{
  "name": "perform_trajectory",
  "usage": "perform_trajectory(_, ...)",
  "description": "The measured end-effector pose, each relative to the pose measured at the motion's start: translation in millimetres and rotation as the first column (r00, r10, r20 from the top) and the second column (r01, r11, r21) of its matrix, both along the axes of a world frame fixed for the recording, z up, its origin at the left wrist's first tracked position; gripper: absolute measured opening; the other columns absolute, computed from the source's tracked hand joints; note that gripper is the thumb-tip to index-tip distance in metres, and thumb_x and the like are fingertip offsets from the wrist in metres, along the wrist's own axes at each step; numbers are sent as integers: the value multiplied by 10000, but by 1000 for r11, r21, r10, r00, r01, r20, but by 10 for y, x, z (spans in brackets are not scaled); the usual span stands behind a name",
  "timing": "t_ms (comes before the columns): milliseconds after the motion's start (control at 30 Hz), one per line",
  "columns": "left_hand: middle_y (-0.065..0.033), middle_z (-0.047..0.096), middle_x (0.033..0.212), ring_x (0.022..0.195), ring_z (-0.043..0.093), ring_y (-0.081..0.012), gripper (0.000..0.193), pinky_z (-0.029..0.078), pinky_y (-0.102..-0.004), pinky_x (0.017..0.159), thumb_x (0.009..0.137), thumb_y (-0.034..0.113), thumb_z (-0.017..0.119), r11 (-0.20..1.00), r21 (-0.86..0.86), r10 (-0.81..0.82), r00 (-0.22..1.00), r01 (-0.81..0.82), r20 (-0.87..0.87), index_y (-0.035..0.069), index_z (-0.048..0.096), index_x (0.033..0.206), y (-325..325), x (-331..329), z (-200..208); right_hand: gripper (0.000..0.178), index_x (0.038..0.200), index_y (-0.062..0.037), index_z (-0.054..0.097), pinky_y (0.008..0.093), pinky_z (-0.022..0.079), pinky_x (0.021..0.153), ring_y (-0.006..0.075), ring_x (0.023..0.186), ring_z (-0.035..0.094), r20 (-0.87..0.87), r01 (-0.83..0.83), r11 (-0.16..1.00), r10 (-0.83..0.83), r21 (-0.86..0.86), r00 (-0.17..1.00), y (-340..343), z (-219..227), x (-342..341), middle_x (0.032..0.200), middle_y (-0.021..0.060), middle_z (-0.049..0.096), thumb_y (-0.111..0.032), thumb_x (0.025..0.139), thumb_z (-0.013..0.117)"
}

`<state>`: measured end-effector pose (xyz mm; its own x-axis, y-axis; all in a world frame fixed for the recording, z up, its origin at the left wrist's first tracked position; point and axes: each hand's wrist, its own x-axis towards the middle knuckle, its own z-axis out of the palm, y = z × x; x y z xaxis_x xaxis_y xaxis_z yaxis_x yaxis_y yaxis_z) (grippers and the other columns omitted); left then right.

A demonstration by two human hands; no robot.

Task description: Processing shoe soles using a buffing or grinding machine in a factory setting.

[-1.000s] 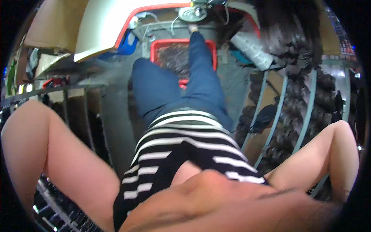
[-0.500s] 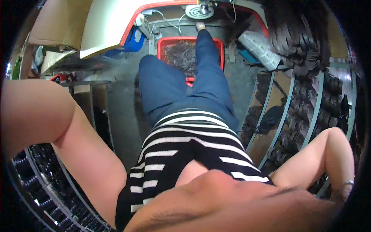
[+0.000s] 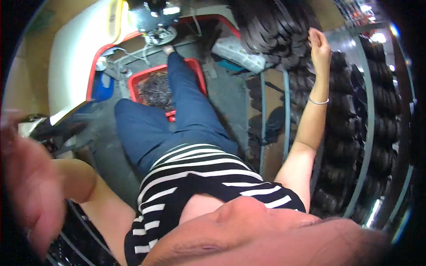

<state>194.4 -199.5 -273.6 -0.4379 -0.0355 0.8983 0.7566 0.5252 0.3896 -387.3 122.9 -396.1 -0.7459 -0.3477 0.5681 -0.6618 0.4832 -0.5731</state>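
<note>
My right hand is raised at the upper right, beside a large pile of dark, glossy curved strips. Its fingers are loosely bent and close together, the tips near the pile's right side. I see nothing held in it, and whether it touches the strips is unclear. A thin pale bangle circles that wrist. Close to the camera at the left rim, my left hand is smeared by motion. Its fingers cannot be made out, nor whether anything is in them.
A white worktable with a red edge curves ahead, bearing a shiny machine. Beneath is a red bin of dark scraps, near a blue container. Racks of dark curved pieces line the right; a white package lies ahead.
The view has turned to the right. My right arm has stretched forward from its folded pose, bringing the hand to the pile. My left hand has come into view at the left rim.
</note>
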Motion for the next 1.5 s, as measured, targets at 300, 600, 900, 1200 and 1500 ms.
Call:
perform_trajectory(300,-144,630,1011,966,589,-216,497,423,-329,887,960,362,357,741,230,160,498,-631,852,-70,597,1017,-118,-527,-1954,669,1266,-176,491,379,412,910,348,1087,537,0,195,873,-218,447,976,-589,-221,-557,1137,189,584,-647,791,465)
perform_trajectory(600,-229,417,1323,1205,407,-430,743,363,-514,973,886,587,323,910,404,35,988,-95,152,22,304,1368,-709,-1299,-732,661,1212,-170,558,358,404,917,320,1078,547,-5,248,834,-283,493,959,-763,-351,-758,1133,171,592,-641,749,527)
perform_trajectory(900,-205,430,1321,1227,385,-397,770,300,-534,994,865,627,323,875,470,80,993,-114,93,15,362,1331,-620,-1177,-721,580,999,-82,677,346,429,874,270,992,594,-118,325,903,-304,281,945,-888,-216,-658,1031,154,643,-569,685,665)
perform_trajectory(1200,-180,442,1320,1249,363,-364,804,238,-554,1016,844,668,323,915,403,66,995,-28,-80,9,421,1294,-661,-1283,-438,318,695,-43,613,398,388,838,287,836,517,-513,367,877,-479,-309,712,-594,172,-657,843,120,578,-330,678,749)
perform_trajectory(1500,-200,339,1369,1234,397,-315,738,344,-432,1000,862,411,570,-248,829,206,809,-502,551,28,222,1387,-1086,-502,-3277,191,953,28,578,367,399,944,237,1039,537,1,-24,857,29,-515,1000,-237,139,1471,1091,151,590,-5,783,499)
